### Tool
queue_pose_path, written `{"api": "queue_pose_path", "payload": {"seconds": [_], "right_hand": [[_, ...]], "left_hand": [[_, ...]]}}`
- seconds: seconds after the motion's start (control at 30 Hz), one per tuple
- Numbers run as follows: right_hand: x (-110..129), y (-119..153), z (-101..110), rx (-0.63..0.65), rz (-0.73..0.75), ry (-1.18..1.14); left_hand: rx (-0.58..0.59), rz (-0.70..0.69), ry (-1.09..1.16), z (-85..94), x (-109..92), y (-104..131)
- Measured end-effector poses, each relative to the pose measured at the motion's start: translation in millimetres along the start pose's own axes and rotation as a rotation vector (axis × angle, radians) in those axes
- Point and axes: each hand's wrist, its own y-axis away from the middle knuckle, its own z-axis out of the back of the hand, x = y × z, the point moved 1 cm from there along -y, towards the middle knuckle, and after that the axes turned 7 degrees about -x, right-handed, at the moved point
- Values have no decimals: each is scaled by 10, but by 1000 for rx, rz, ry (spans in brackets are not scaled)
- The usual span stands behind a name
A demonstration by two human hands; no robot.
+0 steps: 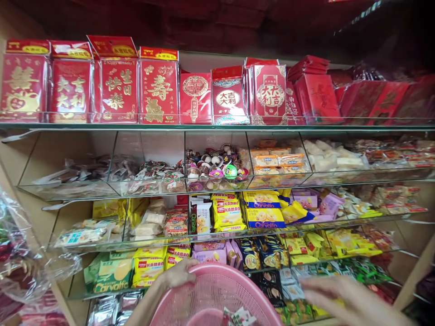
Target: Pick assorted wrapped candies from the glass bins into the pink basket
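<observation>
My left hand (178, 274) grips the left rim of a pink plastic basket (234, 286) at the bottom middle. A few small white, red and green wrapped packets (239, 316) lie inside it. To the right of the basket, my right hand (335, 294) is blurred by motion, its fingers stretched out to the left with nothing seen in them. It is in front of the lower shelf, nearest to grey-white packets (291, 283) and green-wrapped snacks (295, 311). Similar small red, green and white packets (159, 174) fill a bin on the upper glass shelf.
Red envelopes (159, 86) line the top shelf. Glass dividers (185, 158) and clear front lips split the shelves below into bins. These hold small round cup sweets (217, 165), yellow snack packs (227, 213) and purple packs (210, 251). Clear plastic wrapping (20, 244) hangs at the left.
</observation>
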Motion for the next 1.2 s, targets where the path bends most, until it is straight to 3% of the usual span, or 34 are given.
{"api": "queue_pose_path", "payload": {"seconds": [0.1,0.2,0.3,0.4,0.53,0.7,0.87,1.07,1.2], "right_hand": [[416,-582,321,-51,137,57],[907,-1234,571,-225,308,149],[1221,-1765,653,-371,300,342],[1341,-2068,589,-352,246,494],[1352,-2184,459,-283,153,598],[1344,-2155,398,-374,122,651],[1372,-2145,420,-342,106,644],[1253,-2266,496,-291,177,511],[1157,-2304,492,-370,197,359]], "left_hand": [[-28,9,-9,-6,-4,7],[-59,23,-6,-11,17,21],[-86,-23,-43,10,26,54],[-104,-47,-70,39,22,106],[-100,-33,-57,38,2,173],[-105,-28,-45,16,-36,202],[-85,-52,-47,7,-62,176],[-79,-80,-35,7,-123,149],[-81,-76,-32,16,-144,149]]}}
